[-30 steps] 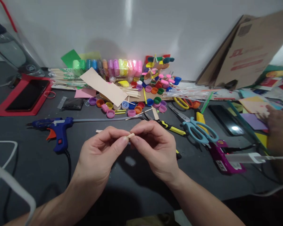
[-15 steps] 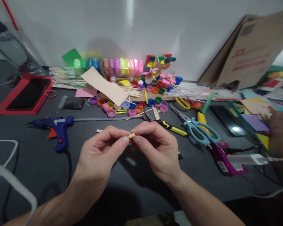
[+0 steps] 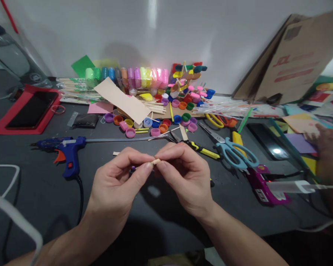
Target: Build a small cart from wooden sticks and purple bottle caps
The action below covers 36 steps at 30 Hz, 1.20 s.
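Between the thumbs and fingertips of both hands I pinch a small pale wooden piece (image 3: 155,162). My left hand (image 3: 122,181) grips its left end, and my right hand (image 3: 183,173) closes on its right end. Most of the piece is covered by my fingertips. A bit of something purple shows behind my left fingers. Past my hands lie a yellow-and-black cutter (image 3: 204,150) and several coloured bottle caps (image 3: 130,132). A blue glue gun (image 3: 72,151) rests on its side to the left, with a long glue stick (image 3: 119,139) in its back.
Light-blue scissors (image 3: 235,153) and a magenta power box (image 3: 268,188) lie to the right. A phone (image 3: 33,109) rests on red sheet at left, another phone (image 3: 268,142) at right. Another person's hand (image 3: 326,144) is at the right edge. Cardboard (image 3: 302,62) leans on the wall.
My hands stay together, with the wooden piece turned slightly in my fingertips. The purple bit now shows behind my left fingers. The surroundings look the same.
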{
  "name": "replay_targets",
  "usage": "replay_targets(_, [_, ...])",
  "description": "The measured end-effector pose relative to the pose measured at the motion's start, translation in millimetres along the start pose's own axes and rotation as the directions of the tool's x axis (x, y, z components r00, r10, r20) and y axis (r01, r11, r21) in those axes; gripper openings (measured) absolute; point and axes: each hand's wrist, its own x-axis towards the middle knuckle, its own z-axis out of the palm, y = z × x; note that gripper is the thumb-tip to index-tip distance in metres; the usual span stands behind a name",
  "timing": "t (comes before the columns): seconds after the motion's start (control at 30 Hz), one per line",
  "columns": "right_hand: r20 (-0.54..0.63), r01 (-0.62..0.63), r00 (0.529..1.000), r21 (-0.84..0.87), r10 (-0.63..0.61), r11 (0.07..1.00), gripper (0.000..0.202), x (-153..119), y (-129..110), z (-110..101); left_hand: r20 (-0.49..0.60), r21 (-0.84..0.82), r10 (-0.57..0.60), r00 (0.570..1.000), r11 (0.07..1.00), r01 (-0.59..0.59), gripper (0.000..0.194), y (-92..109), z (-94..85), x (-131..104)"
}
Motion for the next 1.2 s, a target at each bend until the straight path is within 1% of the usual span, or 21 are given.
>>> replay_targets(0.13, [-0.007,-0.006,1.000,-0.005,0.006,1.000,0.005,-0.6,1.0,-0.2,0.003,-0.032,-0.006,1.000,0.999,0.006,0.009,-1.9,0.5,2.9])
replay_targets(0.23, [0.006,-0.024,1.000,-0.004,0.024,1.000,0.007,-1.1,1.8,-1.4,0.012,-0.110,-0.077,0.997,0.991,0.078,0.005,-1.7,0.7,6.2])
replay_targets(0.33, [0.001,-0.038,0.999,-0.023,0.038,0.999,0.008,-1.0,2.0,-1.7,0.006,-0.163,-0.157,0.988,0.974,0.156,0.007,-0.8,0.5,7.5])
replay_targets(0.43, [-0.022,-0.031,0.999,-0.047,0.030,0.998,0.006,-0.6,1.8,-1.0,0.012,-0.171,-0.178,0.984,0.969,0.177,0.008,-1.0,-0.3,7.0])
replay_targets(0.6, [-0.034,-0.021,0.999,-0.072,0.018,0.997,0.006,-1.0,1.2,0.1,0.024,-0.123,-0.158,0.987,0.979,0.160,0.005,-3.5,-1.6,6.2])
replay_targets(0.73, [-0.046,-0.009,0.999,-0.093,0.005,0.996,0.006,-2.0,0.7,1.4,0.009,-0.089,-0.093,0.996,0.992,0.094,0.003,-4.0,-1.1,5.4])
replay_targets(0.87, [-0.057,0.006,0.998,-0.110,-0.012,0.994,0.007,-2.3,0.3,3.0,0.006,-0.050,-0.034,0.999,0.998,0.034,0.007,-4.5,-0.5,3.5])
replay_targets(0.97, [-0.063,0.010,0.998,-0.124,-0.018,0.992,0.007,-2.3,0.0,2.8,0.003,-0.064,-0.029,1.000,0.998,0.029,0.009,-6.3,-1.1,3.3])
replay_targets(1.07, [-0.036,-0.001,0.999,-0.127,-0.004,0.992,0.006,-2.3,0.0,1.0,0.013,-0.117,-0.074,0.997,0.990,0.075,0.005,-6.7,-2.1,4.5])
replay_targets(1.13, [-0.012,-0.008,1.000,-0.126,0.007,0.992,0.007,-2.4,0.1,-0.5,0.014,-0.143,-0.133,0.991,0.981,0.133,0.005,-5.3,-2.5,5.4])
replay_targets(1.2, [-0.006,-0.014,1.000,-0.125,0.013,0.992,0.009,-2.4,0.0,-1.7,0.010,-0.159,-0.206,0.979,0.966,0.205,0.009,-3.6,-2.2,5.8])
